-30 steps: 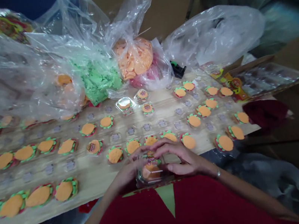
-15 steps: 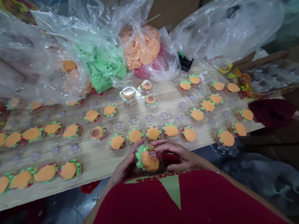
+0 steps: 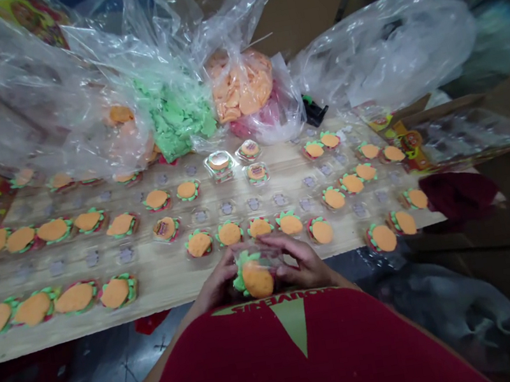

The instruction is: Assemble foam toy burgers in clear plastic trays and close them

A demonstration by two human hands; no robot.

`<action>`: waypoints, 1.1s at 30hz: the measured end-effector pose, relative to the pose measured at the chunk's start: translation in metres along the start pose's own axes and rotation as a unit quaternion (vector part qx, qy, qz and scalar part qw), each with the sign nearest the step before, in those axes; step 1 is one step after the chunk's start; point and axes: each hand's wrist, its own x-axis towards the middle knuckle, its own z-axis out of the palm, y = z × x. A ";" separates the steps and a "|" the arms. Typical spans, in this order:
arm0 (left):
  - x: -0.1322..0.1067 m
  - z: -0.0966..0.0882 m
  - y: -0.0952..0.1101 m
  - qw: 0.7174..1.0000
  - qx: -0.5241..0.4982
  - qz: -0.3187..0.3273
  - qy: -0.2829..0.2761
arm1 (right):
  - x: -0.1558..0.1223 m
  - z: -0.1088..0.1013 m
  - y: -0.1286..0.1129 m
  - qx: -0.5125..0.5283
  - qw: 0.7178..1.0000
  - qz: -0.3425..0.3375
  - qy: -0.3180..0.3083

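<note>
Close to my chest, at the table's near edge, both hands hold one clear plastic case with an orange and green burger toy [image 3: 255, 276] inside. My left hand [image 3: 215, 286] grips its left side with curled fingers. My right hand [image 3: 299, 260] wraps over its top and right side. Rows of the same burger toys [image 3: 229, 234] lie on the wooden table [image 3: 168, 287] just beyond my hands.
Clear plastic bags stand at the back: one with green pieces [image 3: 175, 116], one with orange pieces [image 3: 242, 86], an almost empty one [image 3: 382, 48] at the right. Closed cases [image 3: 218, 162] sit mid-table. A cardboard box with trays [image 3: 463, 131] is at the right edge.
The case with the burger toy has tilted in my hands; its sticker faced up before and no longer shows. My hands stayed near the table edge while the camera view shifted slightly.
</note>
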 end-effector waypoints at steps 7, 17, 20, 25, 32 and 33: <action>-0.001 -0.018 0.005 0.993 0.070 -0.010 -0.096 | 0.000 -0.006 0.002 -0.032 0.996 -0.081 -0.037; 0.000 -0.044 -0.009 0.921 0.311 0.227 -0.062 | -0.007 0.004 0.023 0.062 0.991 0.082 -0.082; 0.009 -0.038 -0.016 0.927 0.313 0.198 -0.051 | -0.008 0.009 0.025 0.052 0.992 0.106 -0.033; 0.019 -0.027 -0.013 0.948 0.277 0.153 0.013 | -0.002 0.006 0.020 -0.076 0.994 0.038 0.063; 0.024 -0.016 -0.007 0.982 0.159 0.074 0.077 | -0.001 -0.001 0.019 0.024 0.998 0.046 0.039; 0.025 -0.014 -0.007 0.986 0.122 0.066 0.089 | -0.002 0.000 0.020 0.078 0.993 0.076 0.034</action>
